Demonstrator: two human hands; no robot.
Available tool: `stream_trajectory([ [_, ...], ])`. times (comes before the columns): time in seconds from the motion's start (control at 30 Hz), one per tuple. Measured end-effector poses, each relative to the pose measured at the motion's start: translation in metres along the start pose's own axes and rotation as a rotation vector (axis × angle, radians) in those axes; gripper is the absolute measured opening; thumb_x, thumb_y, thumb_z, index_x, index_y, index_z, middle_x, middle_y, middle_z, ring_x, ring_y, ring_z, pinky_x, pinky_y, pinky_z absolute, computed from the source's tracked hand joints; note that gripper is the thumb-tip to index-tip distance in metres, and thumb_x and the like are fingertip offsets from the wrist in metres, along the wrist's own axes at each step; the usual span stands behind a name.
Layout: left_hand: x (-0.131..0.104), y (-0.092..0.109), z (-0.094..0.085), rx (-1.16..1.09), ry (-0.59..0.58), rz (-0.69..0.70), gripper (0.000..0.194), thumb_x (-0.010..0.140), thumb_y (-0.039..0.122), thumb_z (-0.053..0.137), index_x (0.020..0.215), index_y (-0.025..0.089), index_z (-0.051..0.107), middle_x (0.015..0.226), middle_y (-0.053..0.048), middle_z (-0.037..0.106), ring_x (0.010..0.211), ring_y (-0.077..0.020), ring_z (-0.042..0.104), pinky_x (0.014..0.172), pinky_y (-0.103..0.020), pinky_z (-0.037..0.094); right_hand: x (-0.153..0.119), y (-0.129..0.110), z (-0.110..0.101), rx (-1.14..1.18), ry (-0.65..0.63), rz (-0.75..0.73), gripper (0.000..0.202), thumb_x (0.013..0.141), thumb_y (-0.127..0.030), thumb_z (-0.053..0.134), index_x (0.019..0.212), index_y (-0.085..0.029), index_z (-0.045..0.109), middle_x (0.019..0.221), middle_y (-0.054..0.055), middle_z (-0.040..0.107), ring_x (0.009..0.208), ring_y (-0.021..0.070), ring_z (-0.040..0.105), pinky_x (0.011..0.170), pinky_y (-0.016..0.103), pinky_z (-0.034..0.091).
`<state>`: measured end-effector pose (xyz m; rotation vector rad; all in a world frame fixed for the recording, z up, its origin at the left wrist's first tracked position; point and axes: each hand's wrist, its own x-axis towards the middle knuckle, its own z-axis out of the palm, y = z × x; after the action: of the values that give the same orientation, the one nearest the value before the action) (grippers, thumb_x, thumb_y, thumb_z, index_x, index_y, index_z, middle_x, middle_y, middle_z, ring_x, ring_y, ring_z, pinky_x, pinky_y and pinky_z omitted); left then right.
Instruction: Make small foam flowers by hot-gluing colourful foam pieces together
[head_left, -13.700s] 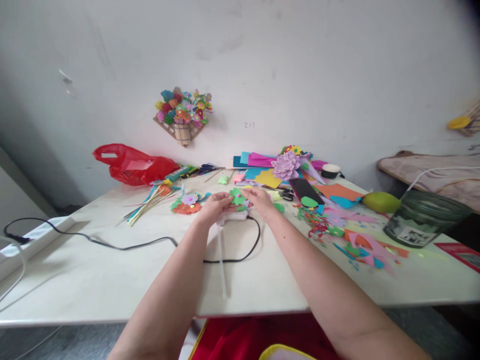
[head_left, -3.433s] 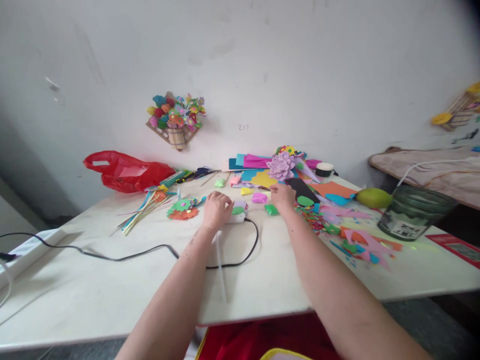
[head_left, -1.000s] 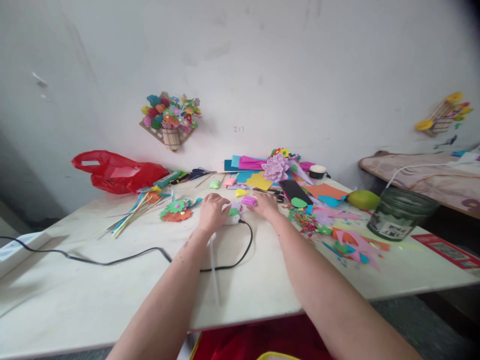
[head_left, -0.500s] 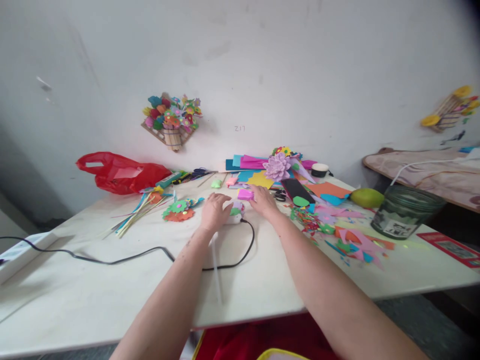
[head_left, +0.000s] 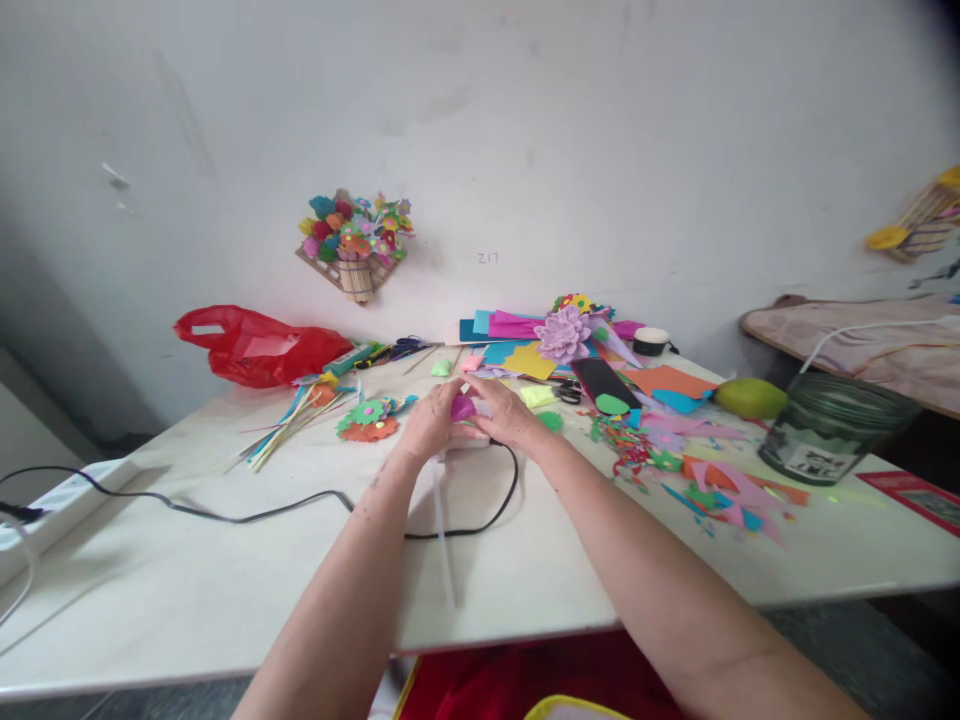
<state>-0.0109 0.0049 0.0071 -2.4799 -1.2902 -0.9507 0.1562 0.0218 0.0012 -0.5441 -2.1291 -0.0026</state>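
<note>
In the middle of the table, my left hand and my right hand meet with bent fingers around a small magenta packet. Fingers partly cover the packet, so its far side is hidden. Just beneath them lies a white tool, mostly covered, with a black cord and a translucent stick pointing towards me; it looks like a glue gun. Right of my right hand are a yellow packet and a green foam disc. Green and pink packets lie beyond my fingers.
Foam flowers, thin sticks and a red bag are left. Scissors, a phone, foam scraps, a yellow-green fruit and a glass jar are right. A power strip lies far left.
My right hand has moved left to meet my left hand, and the magenta packet has come with it between them. The yellow packet and green disc now show. The view has shifted slightly.
</note>
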Motion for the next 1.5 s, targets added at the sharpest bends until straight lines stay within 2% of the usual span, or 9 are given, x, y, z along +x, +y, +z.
stream_trajectory([
  [0.13,0.0,-0.004,0.001,0.002,-0.034,-0.041,0.063,0.067,0.048,0.06,0.117,0.014,0.043,0.094,-0.011,0.058,0.084,-0.0231,0.056,0.073,-0.034,0.043,0.003,-0.003,0.0,0.194,0.03,0.073,0.058,0.069,-0.019,0.061,0.123,-0.022,0.04,0.101,0.007,0.057,0.091,0.018,0.054,0.081,0.034,0.044],
  [0.3,0.001,-0.002,-0.003,-0.083,0.054,-0.008,0.041,0.07,0.043,0.059,0.099,0.015,0.054,0.087,-0.008,0.059,0.084,-0.0208,0.055,0.072,-0.031,0.042,0.007,-0.007,-0.009,0.469,0.14,0.306,0.034,0.071,-0.024,0.055,0.105,-0.019,0.052,0.102,0.008,0.056,0.09,0.016,0.054,0.073,0.029,0.047],
  [0.4,0.001,-0.001,-0.004,-0.113,0.084,-0.018,0.037,0.071,0.043,0.058,0.096,0.015,0.055,0.084,-0.007,0.059,0.08,-0.019,0.055,0.071,-0.03,0.042,0.007,-0.004,-0.013,0.517,0.222,0.462,0.022,0.07,-0.025,0.055,0.09,-0.017,0.056,0.094,0.006,0.059,0.083,0.0154,0.055,0.069,0.029,0.047],
  [0.47,0.001,-0.001,-0.004,-0.122,0.083,-0.018,0.037,0.071,0.044,0.058,0.094,0.015,0.056,0.083,-0.006,0.058,0.079,-0.0183,0.054,0.07,-0.029,0.041,0.007,-0.003,-0.015,0.516,0.26,0.508,0.017,0.067,-0.024,0.056,0.083,-0.017,0.056,0.088,0.005,0.059,0.078,0.0149,0.054,0.064,0.028,0.046],
  [0.57,0.0,-0.002,-0.003,-0.125,0.082,-0.02,0.035,0.071,0.045,0.057,0.09,0.016,0.056,0.081,-0.005,0.057,0.076,-0.0173,0.053,0.068,-0.028,0.041,0.008,-0.003,-0.015,0.494,0.272,0.489,0.012,0.064,-0.022,0.057,0.074,-0.017,0.056,0.082,0.003,0.059,0.073,0.0138,0.053,0.06,0.026,0.045],
  [0.8,0.001,-0.003,-0.002,-0.124,0.097,-0.029,0.036,0.07,0.046,0.058,0.089,0.015,0.057,0.079,-0.005,0.058,0.075,-0.0179,0.054,0.067,-0.028,0.041,0.009,-0.001,-0.015,0.413,0.17,0.461,0.006,0.063,-0.02,0.058,0.067,-0.016,0.059,0.07,0.001,0.059,0.065,0.0125,0.053,0.063,0.027,0.044],
  [0.97,0.001,-0.002,-0.002,-0.16,0.074,-0.051,0.044,0.065,0.047,0.062,0.094,0.015,0.056,0.084,-0.007,0.061,0.08,-0.0193,0.055,0.071,-0.029,0.041,0.008,0.003,-0.013,0.415,0.123,0.367,0.008,0.063,-0.016,0.059,0.067,-0.016,0.065,0.086,0.006,0.062,0.079,0.0148,0.056,0.07,0.028,0.044],
  [1.23,0.0,-0.003,-0.001,-0.188,0.02,-0.082,0.042,0.064,0.046,0.063,0.092,0.016,0.059,0.078,-0.003,0.06,0.072,-0.016,0.054,0.066,-0.026,0.04,0.004,0.004,-0.01,0.537,0.066,0.399,0.013,0.061,-0.019,0.062,0.074,-0.019,0.068,0.105,0.008,0.06,0.104,0.0193,0.051,0.074,0.03,0.046],
  [1.5,0.0,-0.001,-0.001,-0.22,-0.019,-0.055,0.042,0.065,0.048,0.062,0.09,0.014,0.061,0.075,-0.003,0.059,0.066,-0.0137,0.053,0.062,-0.024,0.039,0.003,0.003,-0.01,0.474,0.012,0.363,0.013,0.061,-0.016,0.063,0.073,-0.019,0.068,0.113,0.008,0.055,0.106,0.0201,0.049,0.067,0.028,0.047],
])
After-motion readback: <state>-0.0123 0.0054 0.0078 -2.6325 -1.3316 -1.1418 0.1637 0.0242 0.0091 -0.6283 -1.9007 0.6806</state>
